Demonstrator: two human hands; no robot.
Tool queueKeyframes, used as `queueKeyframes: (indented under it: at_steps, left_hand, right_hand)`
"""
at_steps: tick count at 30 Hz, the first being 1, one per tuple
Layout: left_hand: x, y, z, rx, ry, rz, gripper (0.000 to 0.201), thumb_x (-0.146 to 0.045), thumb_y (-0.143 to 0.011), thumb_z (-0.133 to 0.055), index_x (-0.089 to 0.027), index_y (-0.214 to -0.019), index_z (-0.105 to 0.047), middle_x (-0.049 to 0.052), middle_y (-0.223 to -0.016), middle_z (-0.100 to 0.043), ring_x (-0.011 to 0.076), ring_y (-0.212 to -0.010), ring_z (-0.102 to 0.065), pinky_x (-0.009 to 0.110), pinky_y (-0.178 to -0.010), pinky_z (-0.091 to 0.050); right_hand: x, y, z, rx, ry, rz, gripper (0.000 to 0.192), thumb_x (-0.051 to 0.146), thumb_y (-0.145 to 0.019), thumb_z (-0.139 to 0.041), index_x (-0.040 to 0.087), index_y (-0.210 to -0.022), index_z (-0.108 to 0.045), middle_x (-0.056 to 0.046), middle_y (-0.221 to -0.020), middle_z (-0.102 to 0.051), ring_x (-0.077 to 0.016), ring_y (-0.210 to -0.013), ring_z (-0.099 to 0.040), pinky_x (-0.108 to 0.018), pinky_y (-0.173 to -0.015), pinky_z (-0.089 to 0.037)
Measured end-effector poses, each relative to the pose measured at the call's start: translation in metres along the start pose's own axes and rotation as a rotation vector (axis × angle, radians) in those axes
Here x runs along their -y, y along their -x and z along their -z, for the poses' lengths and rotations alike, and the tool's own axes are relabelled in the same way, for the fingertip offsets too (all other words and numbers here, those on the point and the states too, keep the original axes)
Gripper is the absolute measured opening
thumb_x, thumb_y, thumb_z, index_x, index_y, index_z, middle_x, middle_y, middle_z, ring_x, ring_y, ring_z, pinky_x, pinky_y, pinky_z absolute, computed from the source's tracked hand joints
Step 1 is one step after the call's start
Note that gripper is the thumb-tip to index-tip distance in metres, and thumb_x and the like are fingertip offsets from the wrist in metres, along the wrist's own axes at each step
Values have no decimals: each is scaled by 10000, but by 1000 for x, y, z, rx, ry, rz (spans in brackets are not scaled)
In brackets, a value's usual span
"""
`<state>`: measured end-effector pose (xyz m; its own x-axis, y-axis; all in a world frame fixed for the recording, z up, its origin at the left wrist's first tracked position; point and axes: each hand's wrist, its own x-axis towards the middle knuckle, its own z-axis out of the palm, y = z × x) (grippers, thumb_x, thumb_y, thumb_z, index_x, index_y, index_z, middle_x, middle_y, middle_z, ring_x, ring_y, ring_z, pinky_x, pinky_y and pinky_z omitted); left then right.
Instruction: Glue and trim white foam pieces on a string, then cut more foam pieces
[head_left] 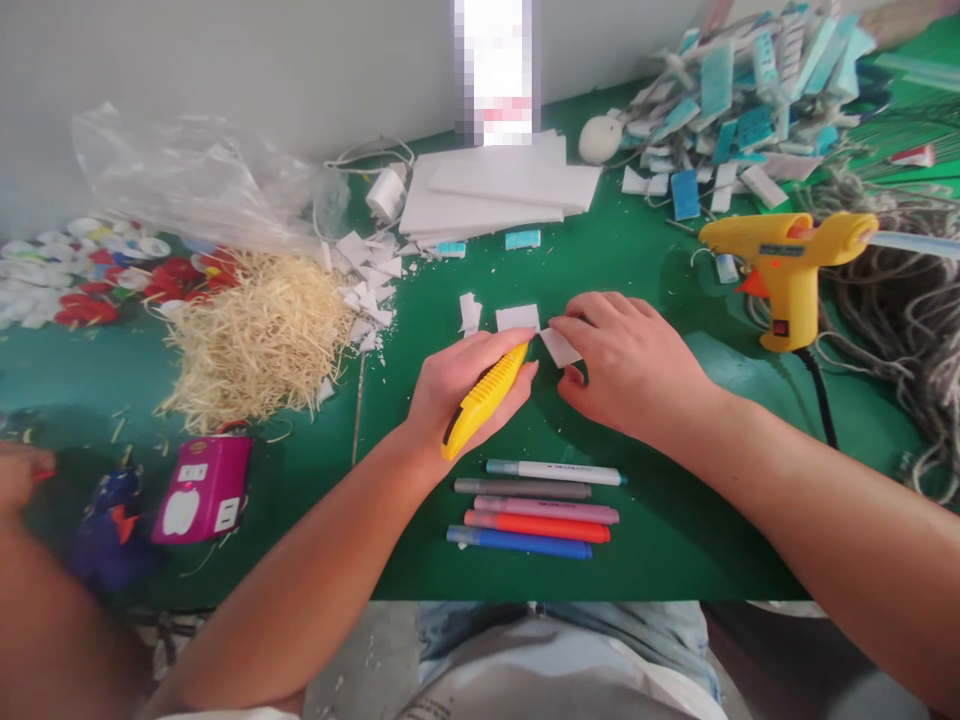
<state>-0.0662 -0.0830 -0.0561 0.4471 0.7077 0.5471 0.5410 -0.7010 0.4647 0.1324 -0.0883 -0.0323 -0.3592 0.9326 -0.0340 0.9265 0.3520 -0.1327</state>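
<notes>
The left hand (pixel 457 385) has its grip clenched around a yellow utility knife (pixel 484 400), fingers wrapped over the handle's upper half. The knife's long axis runs diagonally: its butt end, with a dark slot, sticks out low and to the left of the fist, and its nose points up and to the right, toward a small white foam piece (pixel 561 347). Whether a blade is out cannot be told. The right hand (pixel 630 360) lies palm down over that foam piece, fingertips pressing on it and the thumb tucked beneath the knuckles, so the grip is a flat hold-down on the foam rather than a fist. The piece lies on the green table (pixel 660 520), just beside the knife's nose and between the two hands, its long side slanting down to the right.

Two more white offcuts (pixel 517 317) lie just beyond the hands. Near the table's front edge, five marker pens (pixel 536 505) lie in a parallel row, all pointing left to right. A yellow glue gun (pixel 787 265) stands to the right, nozzle toward the right, its black cord trailing toward the front. A stack of white foam sheets (pixel 487 190) sits at the back. A crumpled clear plastic bag (pixel 202 180) lies at the back left; its contents cannot be made out. In front of it is a heap of straw-like shreds (pixel 259 335), and a magenta box (pixel 202 488) lies nearer the front left.
</notes>
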Motion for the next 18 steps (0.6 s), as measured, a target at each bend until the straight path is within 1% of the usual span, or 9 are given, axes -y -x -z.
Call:
queueKeyframes:
  at_steps: [3, 5, 9, 14, 18]
  left_hand:
    - [-1, 0, 1, -25, -13, -13, 184, -186, -957, -687, -116, -1118, -743, 90, -995, -813, 157, -834, -770, 222, -813, -609]
    - [-2, 0, 2, -34, -8, -10, 190, -195, -960, -692, -120, -1127, -742, 93, -1014, -815, 160, -848, -774, 225, -817, -614]
    - [-1, 0, 0, -22, 19, 2, 201, -219, -970, -688, -158, -1157, -732, 79, -1062, -816, 166, -895, -782, 247, -849, -627]
    - [0, -1, -2, 5, 36, -7, 204, -211, -968, -691, -145, -1158, -726, 87, -1048, -815, 163, -869, -777, 246, -828, -623]
    - [0, -1, -1, 0, 17, -25, 194, -204, -963, -696, -150, -1147, -728, 76, -1030, -817, 161, -853, -777, 239, -818, -622]
  right_hand:
    - [-1, 1, -2, -11, -12, 12, 434, 172, -856, -574, 67, -1251, -721, -195, -1300, -674, -361, -1214, -603, -452, -1008, -480]
    - [-2, 1, -3, -19, -16, 19, 427, 172, -852, -580, 67, -1241, -722, -199, -1300, -673, -359, -1206, -606, -454, -1005, -485]
    - [-2, 1, -4, -40, -21, 31, 418, 163, -847, -582, 71, -1228, -725, -202, -1290, -676, -350, -1186, -610, -454, -1005, -484]
    - [-2, 0, -5, -40, -14, 33, 428, 166, -853, -568, 74, -1243, -717, -196, -1293, -675, -353, -1196, -604, -451, -1005, -475]
    - [-2, 0, -6, -51, -16, 36, 402, 166, -848, -567, 77, -1208, -724, -201, -1280, -678, -349, -1172, -610, -449, -993, -471]
